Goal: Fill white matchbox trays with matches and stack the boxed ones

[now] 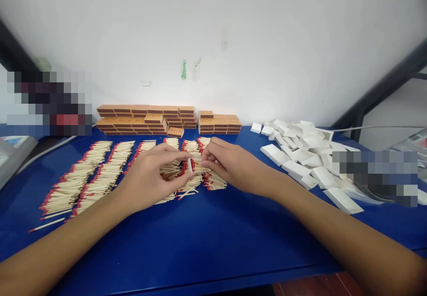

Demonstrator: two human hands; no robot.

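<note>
Between its thumb and fingers, my left hand grips a small white matchbox tray by its ends, above the rows of matches. Closed in a pinch, my right hand has a few matches at its fingertips, right at the tray. How far these matches reach into the tray is hidden. Beneath and around both hands, red-tipped matches lie in long rows on the blue table. Part of the middle rows is covered by my left hand.
Orange-brown matchboxes are stacked along the wall, with a smaller stack beside them. A heap of white matchbox trays spreads over the table's right side. One loose match lies front left. A cable runs along the left.
</note>
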